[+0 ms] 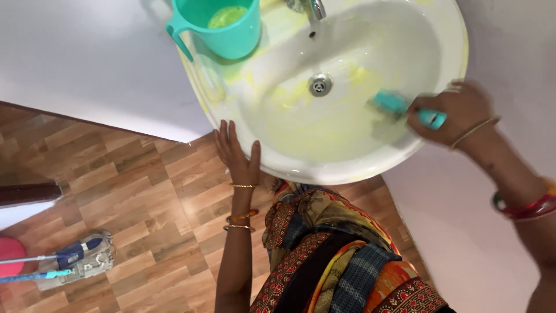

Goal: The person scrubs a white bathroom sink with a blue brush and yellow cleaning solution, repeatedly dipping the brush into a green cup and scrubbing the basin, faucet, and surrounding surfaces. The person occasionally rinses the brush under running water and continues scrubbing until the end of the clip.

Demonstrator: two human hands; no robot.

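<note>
A white wash basin (446, 58) fills the top of the head view, smeared with yellowish cleaner around its metal drain (319, 84). My right hand (454, 113) is closed around the handle of a teal scrub brush (397, 104), whose head presses on the basin's inner right wall. My left hand (236, 152) lies flat with fingers spread on the basin's front left rim. A teal plastic mug (223, 26) with yellowish liquid inside stands on the basin's upper left edge. The metal tap (313, 8) shows at the top.
A flat mop (75, 258) with a blue head and light handle lies on the wood-pattern floor at lower left. A pink object (10, 255) sits at the left edge. White walls flank the basin on both sides.
</note>
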